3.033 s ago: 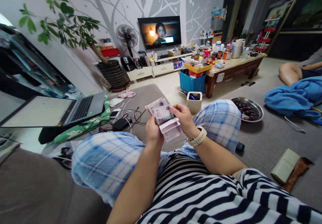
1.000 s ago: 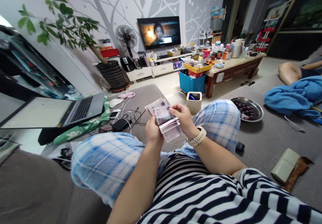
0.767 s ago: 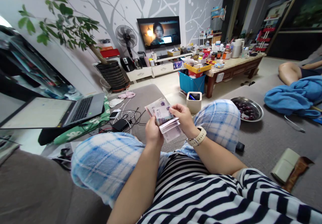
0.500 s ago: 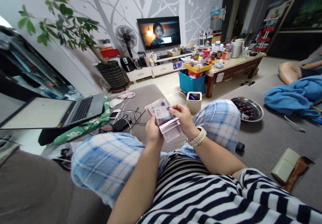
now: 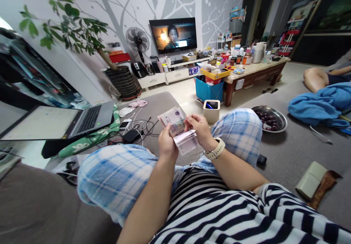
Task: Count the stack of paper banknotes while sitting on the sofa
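Note:
Several purple-tinted banknotes (image 5: 173, 119) are folded in a stack between my hands, over my lap. My left hand (image 5: 167, 143) grips the stack from the left and below, thumb on top. On the other side my right hand (image 5: 199, 125), with a cream watch on its wrist, pinches a note at the right edge of the stack. A "5" shows on the facing note. Lower folded ends (image 5: 186, 141) of the notes hang between the hands. A cream box (image 5: 211, 117) with something dark and blue inside stands just past my right hand.
To the left, an open laptop (image 5: 93, 118) lies beside tangled cables (image 5: 141, 129). A steel bowl of dark round fruit (image 5: 282, 125), a blue cloth (image 5: 312, 103) and a pale wallet (image 5: 311, 180) rest on the sofa to the right. Another person's leg (image 5: 315, 79) is beyond.
The facing note has changed from one side showing small print to one showing a "5". My right fingers have shifted slightly at the stack's edge; my left hand has stayed put.

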### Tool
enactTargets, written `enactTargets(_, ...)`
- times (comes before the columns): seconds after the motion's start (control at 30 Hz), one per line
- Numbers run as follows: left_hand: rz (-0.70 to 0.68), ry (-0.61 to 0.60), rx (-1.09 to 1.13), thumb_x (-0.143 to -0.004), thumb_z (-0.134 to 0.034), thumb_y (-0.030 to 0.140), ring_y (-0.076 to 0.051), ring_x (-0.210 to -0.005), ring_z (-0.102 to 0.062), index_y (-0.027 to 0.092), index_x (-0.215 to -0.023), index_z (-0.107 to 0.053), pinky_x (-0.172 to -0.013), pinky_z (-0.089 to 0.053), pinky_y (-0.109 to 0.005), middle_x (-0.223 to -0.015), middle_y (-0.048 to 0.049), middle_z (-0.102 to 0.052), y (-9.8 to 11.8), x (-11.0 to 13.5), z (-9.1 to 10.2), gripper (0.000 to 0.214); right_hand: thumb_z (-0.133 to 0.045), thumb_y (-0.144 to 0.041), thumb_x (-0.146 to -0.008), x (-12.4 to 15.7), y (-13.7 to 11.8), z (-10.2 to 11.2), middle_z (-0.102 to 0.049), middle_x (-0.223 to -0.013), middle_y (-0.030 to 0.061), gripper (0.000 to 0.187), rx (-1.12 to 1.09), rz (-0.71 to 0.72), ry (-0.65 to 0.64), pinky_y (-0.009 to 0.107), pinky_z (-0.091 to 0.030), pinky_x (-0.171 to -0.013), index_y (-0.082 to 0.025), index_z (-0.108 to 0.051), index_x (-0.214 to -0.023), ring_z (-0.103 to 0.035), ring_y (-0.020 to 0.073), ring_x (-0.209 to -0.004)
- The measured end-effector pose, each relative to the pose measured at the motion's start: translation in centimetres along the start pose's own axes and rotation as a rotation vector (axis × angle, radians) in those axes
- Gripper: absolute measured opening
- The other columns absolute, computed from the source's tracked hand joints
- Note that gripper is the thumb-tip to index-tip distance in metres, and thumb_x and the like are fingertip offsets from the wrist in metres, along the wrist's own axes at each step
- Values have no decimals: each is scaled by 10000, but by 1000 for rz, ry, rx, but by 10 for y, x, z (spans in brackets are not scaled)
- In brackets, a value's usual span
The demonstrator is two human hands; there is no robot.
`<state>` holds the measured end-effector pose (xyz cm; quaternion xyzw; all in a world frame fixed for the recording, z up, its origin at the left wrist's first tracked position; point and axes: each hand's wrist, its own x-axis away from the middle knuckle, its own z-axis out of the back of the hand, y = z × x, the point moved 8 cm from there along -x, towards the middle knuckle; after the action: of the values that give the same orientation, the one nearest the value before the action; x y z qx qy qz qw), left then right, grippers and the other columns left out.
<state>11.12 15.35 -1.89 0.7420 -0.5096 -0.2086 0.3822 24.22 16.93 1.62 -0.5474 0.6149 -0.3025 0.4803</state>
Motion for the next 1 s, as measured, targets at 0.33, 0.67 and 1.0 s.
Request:
enactTargets(0.33, 61, -13, 38, -769, -564, 193, -227, -789, -699, 96, -842, -672, -783, -538, -350, -793, -97, -720, -6, 0, -1, 162, -672, -435, -704, -3, 3, 7, -531, -521, -38, 288, 19, -14, 78, 246, -348, -520, -182, -543, -655, -449, 98, -492)
enactTargets(0.67, 46, -26, -34, -704, -599, 132, -209, -765, -691, 114, -784, -664, -760, -536, -318, -772, -69, -719, -2, 5, -4, 105, -683, -417, -675, -6, 5, 14, -486, -595, -44, 282, 93, 27, 143, 250, -343, -562, -176, -536, -654, -421, 99, -566)
enactTargets(1.0, 32, -3, 11, -753, -570, 201, -200, -676, -687, 90, -800, -682, -745, -531, -339, -775, -84, -716, -4, 0, -2, 165, -671, -410, -682, -6, 5, 13, -492, -586, -41, 275, 102, 26, 134, 246, -333, -550, -172, -541, -639, -413, 96, -558)
